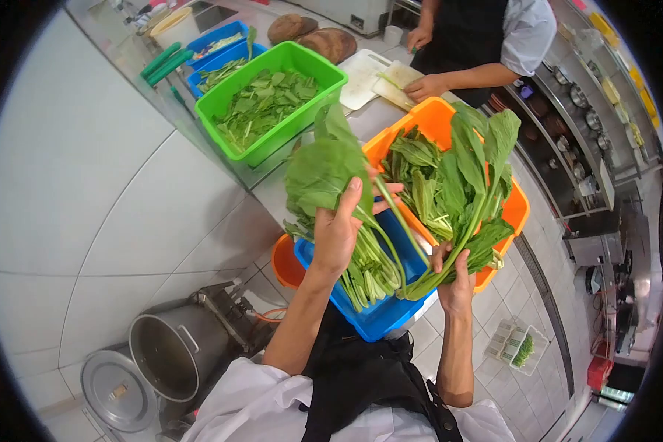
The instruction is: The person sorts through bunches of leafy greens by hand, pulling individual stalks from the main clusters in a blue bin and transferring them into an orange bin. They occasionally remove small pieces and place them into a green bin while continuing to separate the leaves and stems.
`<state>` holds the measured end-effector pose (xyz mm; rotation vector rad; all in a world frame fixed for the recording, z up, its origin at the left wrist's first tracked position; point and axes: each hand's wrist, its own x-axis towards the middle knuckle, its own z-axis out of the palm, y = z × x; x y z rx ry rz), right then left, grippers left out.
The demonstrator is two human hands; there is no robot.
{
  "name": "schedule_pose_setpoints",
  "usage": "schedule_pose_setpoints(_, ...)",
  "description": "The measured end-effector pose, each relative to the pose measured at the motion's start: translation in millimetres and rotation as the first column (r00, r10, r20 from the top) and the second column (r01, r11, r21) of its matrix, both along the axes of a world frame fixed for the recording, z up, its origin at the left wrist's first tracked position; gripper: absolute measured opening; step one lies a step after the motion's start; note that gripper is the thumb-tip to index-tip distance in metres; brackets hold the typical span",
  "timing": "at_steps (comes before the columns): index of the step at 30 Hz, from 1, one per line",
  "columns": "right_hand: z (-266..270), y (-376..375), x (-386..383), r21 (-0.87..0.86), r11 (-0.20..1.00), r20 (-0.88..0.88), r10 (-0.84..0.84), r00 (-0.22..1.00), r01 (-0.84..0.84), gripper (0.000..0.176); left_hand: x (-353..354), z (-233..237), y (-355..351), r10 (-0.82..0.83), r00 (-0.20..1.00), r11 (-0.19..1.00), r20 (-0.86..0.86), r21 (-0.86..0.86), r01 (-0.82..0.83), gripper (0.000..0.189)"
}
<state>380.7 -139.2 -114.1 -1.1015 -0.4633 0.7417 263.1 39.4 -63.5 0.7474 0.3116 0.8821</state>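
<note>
Leafy green stalks (pixel 473 214) are in my right hand (pixel 453 276), its fingers wrapped round their lower ends. My left hand (pixel 342 221) is raised over the blue bin (pixel 372 324), with its thumb and fingers apart around a broad green leaf (pixel 323 168). More stalks with pale stems (pixel 372 272) lie in the blue bin beneath my hands. Behind my right hand, an orange bin (pixel 519 206) holds more leafy greens (pixel 420 173).
A green bin (pixel 272 110) of cut leaves is at the upper left, near blue containers (pixel 221 43). Across the counter a person's hands (pixel 423 85) work at a cutting board (pixel 396 79). A large pot (pixel 166 353) stands lower left; a white basket (pixel 519 346) is on the floor.
</note>
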Motion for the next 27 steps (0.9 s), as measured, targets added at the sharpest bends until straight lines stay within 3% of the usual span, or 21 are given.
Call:
schedule_pose_setpoints(1,-0.2,0.5,-0.4,-0.003,1.000,0.015,-0.002,1.000,0.002,0.050,1.8,-2.3,0.0,-0.017,1.000,1.000,0.010,0.000,0.017,0.027)
schedule_pose_setpoints(4,0.6,-2.4,-0.3,-0.067,0.995,0.078,0.077,0.994,-0.072,0.053,5.4,-7.8,-1.4,-0.001,0.976,0.990,-0.220,0.135,0.031,0.029)
schedule_pose_setpoints(9,1.9,-4.8,-9.6,-0.103,0.984,0.062,0.151,0.987,-0.145,0.051,24.4,-8.0,-12.1,0.142,0.974,0.980,-0.175,0.163,-0.113,0.048)
schedule_pose_setpoints(11,0.7,-5.4,-12.8,-0.172,0.983,0.071,0.084,0.994,-0.071,0.048,24.9,1.9,-13.6,0.089,0.990,0.985,-0.113,0.156,-0.071,0.043)
schedule_pose_setpoints(15,-3.8,-8.0,-9.2,-0.185,0.982,0.132,0.062,0.989,-0.037,0.048,17.4,8.3,-8.1,0.135,0.983,0.982,-0.122,0.150,-0.116,0.033)
schedule_pose_setpoints(17,-4.9,-6.6,-8.0,-0.118,0.993,0.057,0.010,0.998,-0.003,0.045,13.1,22.8,-4.4,-0.003,0.999,0.996,0.047,0.089,-0.001,0.031)
schedule_pose_setpoints(25,3.5,3.9,-8.8,-0.035,0.999,0.065,-0.011,0.998,0.014,0.043,11.9,24.9,-2.7,-0.053,0.994,0.989,0.094,0.139,0.040,0.031)
schedule_pose_setpoints(27,3.2,2.2,-6.9,-0.031,0.999,0.074,0.011,0.997,-0.009,0.043,11.6,25.6,-3.8,-0.028,0.999,0.990,0.025,0.138,0.024,0.029)
